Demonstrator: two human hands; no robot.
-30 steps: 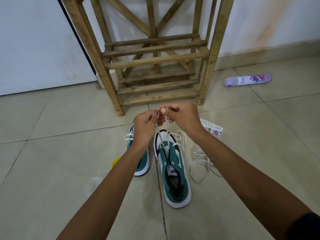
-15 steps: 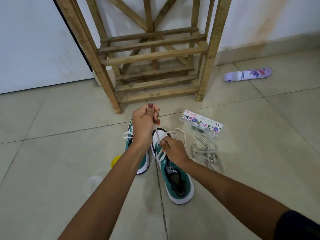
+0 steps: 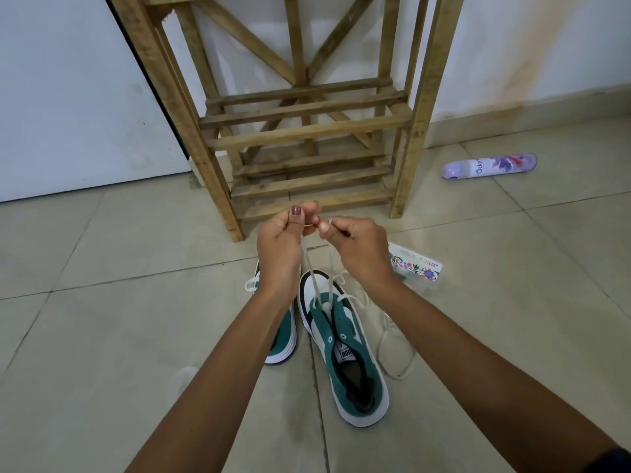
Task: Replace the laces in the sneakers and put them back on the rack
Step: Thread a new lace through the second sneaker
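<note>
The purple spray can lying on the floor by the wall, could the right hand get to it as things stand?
Probably not right away. The right hand is pinching the white lace with the left hand, and the spray can lies well off to the right. The floor between is bare, though.

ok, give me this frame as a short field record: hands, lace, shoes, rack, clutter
left hand: pinches one lace end, raised
right hand: pinches the other end
lace: white, runs up from right sneaker's lowest eyelets
right sneaker: green/white, on floor, mostly unlaced
left sneaker: partly hidden by left arm
rack: wooden, visible shelves bare
clutter: loose lace, printed box, spray can
</note>
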